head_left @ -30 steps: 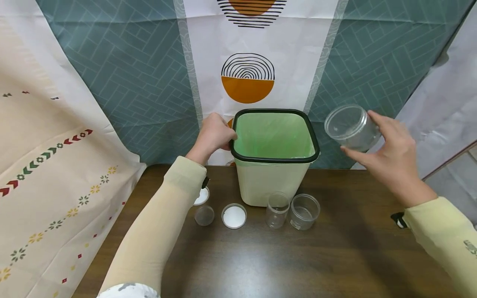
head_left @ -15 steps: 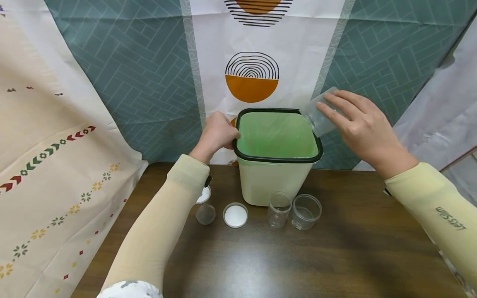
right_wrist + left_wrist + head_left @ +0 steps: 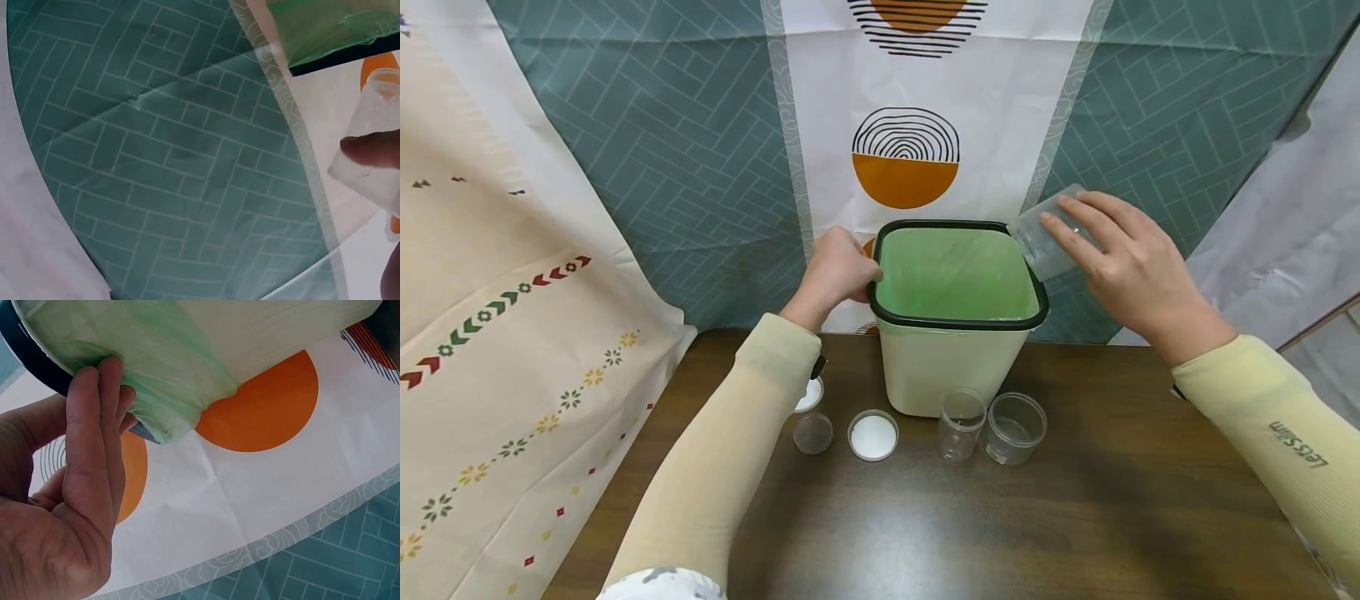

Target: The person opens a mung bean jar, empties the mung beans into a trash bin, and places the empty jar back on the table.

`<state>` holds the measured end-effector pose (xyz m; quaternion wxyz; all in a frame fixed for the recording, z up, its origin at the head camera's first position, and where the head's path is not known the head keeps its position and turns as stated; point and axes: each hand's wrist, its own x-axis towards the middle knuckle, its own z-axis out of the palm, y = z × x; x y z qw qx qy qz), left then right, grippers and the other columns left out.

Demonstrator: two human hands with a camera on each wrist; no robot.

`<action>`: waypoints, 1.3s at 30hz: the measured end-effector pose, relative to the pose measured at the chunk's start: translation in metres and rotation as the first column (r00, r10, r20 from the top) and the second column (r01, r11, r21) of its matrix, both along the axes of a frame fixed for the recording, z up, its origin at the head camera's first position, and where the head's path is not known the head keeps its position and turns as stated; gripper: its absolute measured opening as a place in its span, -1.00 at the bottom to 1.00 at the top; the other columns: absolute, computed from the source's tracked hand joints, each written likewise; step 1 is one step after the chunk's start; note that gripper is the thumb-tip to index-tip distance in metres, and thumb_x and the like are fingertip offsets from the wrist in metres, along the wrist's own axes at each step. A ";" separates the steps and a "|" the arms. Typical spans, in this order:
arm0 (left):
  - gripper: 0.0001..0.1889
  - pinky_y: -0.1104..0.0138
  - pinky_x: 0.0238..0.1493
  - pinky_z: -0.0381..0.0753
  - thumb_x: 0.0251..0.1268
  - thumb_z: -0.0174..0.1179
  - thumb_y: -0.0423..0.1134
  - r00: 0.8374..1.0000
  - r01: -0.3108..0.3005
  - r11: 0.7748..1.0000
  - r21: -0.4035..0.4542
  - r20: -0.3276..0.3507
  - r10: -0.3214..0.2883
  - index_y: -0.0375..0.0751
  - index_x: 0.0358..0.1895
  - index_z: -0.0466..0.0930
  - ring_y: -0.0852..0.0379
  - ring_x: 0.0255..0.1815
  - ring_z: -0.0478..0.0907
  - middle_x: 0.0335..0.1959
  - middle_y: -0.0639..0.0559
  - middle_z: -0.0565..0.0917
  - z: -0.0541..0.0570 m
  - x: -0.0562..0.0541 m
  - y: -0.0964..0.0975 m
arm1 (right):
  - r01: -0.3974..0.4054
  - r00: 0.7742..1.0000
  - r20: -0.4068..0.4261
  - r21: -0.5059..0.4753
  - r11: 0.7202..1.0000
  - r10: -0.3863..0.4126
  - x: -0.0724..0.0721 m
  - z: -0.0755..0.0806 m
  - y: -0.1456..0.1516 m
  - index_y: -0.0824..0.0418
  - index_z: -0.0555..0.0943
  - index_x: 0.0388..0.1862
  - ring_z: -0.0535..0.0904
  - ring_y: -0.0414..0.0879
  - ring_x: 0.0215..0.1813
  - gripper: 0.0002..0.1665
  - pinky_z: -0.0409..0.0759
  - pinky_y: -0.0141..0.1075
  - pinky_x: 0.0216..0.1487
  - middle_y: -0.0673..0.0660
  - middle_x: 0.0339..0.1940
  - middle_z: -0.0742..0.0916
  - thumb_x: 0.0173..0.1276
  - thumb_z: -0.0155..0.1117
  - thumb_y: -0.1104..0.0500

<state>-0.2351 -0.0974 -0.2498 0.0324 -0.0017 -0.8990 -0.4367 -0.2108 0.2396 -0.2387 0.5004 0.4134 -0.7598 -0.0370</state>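
A pale green trash bin [image 3: 951, 367] with a black rim stands at the back of the table, lined with a thin green bag [image 3: 169, 381]. My left hand [image 3: 841, 268] pinches the bin's left rim, thumb on one side and fingers against the bag outside it. Over the right rim, my right hand [image 3: 1131, 258] grips a clear plastic jar [image 3: 1047, 237], tipped with its mouth toward the bin's inside. The right wrist view shows the thumb pressed on the side of the same jar [image 3: 365, 150].
Before the bin stand a tall clear jar [image 3: 959, 425] and a wider clear jar [image 3: 1015, 429]. Left of them lie a white-centred lid [image 3: 873, 436], a clear lid [image 3: 812, 434] and another white lid [image 3: 809, 395] partly behind the left sleeve. A patterned cloth [image 3: 700, 167] hangs behind.
My right hand has brought the jar leftward to the bin's right rim and tipped it over, then stayed nearly still. My left hand has kept its hold on the rim.
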 end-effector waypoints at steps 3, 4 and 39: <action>-0.69 0.28 -0.54 0.68 -0.08 0.23 -0.39 1.000 0.001 1.000 0.000 -0.005 -0.001 -0.18 -0.82 0.34 0.06 -0.71 0.65 -0.83 -0.07 0.51 0.000 0.001 -0.001 | 0.032 0.999 0.012 -0.003 0.999 -0.032 -0.002 0.000 0.003 0.21 0.46 0.24 0.48 0.26 0.17 -0.23 0.52 0.07 0.14 0.32 0.17 0.57 -0.02 0.33 0.51; -0.69 0.28 -0.54 0.68 -0.08 0.23 -0.39 1.000 0.000 1.000 0.000 -0.008 0.000 -0.18 -0.82 0.34 0.06 -0.71 0.65 -0.83 -0.07 0.51 0.000 0.001 -0.001 | 0.044 0.999 0.019 -0.009 0.999 -0.044 -0.002 0.000 0.004 0.22 0.45 0.25 0.48 0.26 0.17 -0.19 0.52 0.06 0.15 0.32 0.17 0.57 -0.07 0.38 0.49; -0.70 0.30 -0.60 0.66 -0.09 0.15 -0.40 1.000 -0.008 1.000 -0.001 -0.009 0.008 -0.17 -0.84 0.31 0.01 -0.68 0.66 -0.90 0.00 0.43 0.000 0.002 0.002 | 0.691 0.468 0.883 -0.332 0.642 -0.047 0.090 -0.181 0.077 0.28 0.40 0.18 0.64 0.09 -0.09 0.17 0.31 -0.82 -0.36 0.33 -0.02 0.65 -0.43 0.66 -0.18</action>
